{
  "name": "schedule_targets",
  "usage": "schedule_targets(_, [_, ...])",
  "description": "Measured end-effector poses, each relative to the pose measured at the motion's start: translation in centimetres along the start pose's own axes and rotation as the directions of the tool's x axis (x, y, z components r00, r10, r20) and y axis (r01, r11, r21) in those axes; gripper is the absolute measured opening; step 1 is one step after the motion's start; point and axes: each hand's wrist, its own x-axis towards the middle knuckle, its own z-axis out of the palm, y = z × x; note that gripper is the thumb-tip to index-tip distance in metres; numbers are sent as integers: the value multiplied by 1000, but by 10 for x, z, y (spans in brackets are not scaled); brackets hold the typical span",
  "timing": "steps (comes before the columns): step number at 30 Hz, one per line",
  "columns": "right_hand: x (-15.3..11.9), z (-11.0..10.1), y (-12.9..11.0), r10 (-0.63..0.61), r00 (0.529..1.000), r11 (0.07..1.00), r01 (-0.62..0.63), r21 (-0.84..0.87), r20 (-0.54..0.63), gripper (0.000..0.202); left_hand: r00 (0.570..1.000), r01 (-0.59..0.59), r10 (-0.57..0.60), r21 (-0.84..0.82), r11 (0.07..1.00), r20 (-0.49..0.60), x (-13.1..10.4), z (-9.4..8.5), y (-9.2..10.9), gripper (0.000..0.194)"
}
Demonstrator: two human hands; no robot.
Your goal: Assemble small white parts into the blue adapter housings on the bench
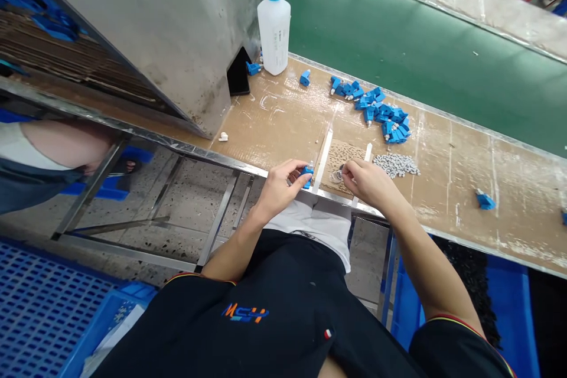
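Note:
My left hand (283,185) pinches a small blue plastic part (306,176) at the table's front edge, with a pale tip showing at its top. To its right, my right hand (365,180) has its fingers pressed together over a small clear round dish (336,176); whatever those fingers hold is too small to make out. The dish rests on a cardboard patch (345,156) between two white strips. Small grey pieces (396,165) lie piled beyond my right hand. Several blue parts (376,107) are heaped toward the back edge of the table.
A white bottle with a blue nozzle (274,29) stands at the back, beside a metal housing (177,29) and a dark phone-like object (239,74). Behind the table (274,124) runs a green belt (398,29). One blue part (485,199) lies far right. Another person's leg shows at left.

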Motion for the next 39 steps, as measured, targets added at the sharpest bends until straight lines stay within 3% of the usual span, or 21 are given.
schedule_targets(7, [3,-1,5,-26,999,997,29,76,-32,13,991,136,-128,-209,968,48,-2,-1,-1,22])
schedule_targets(11, [-10,-9,0,-22,977,954,85,289,-213,12,976,214,-176,-415,884,128,-1,10,-4,31])
schedule_targets(14, [-24,-12,-16,79,927,890,100,444,-367,14,974,221,-155,-537,814,166,1,24,-4,39])
schedule_targets(17, [-31,-9,-25,203,878,860,53,508,-434,14,977,207,-142,-585,784,157,4,34,-4,43])
schedule_targets(19, [-29,-3,-19,208,880,881,21,473,-427,14,978,206,-151,-583,786,142,6,35,-4,43])
schedule_targets(23, [-16,5,5,26,955,950,68,306,-296,15,971,238,-193,-555,797,139,9,29,-7,42])
schedule_targets(26, [-7,6,15,-64,982,978,97,184,-178,17,965,261,-229,-540,800,127,8,26,-9,40])
schedule_targets(30, [0,3,15,-109,990,992,114,62,-85,21,961,273,-251,-546,792,116,5,27,-10,38])
schedule_targets(39, [8,3,10,-105,993,994,105,-13,-55,23,958,278,-271,-531,800,93,5,23,-11,30])
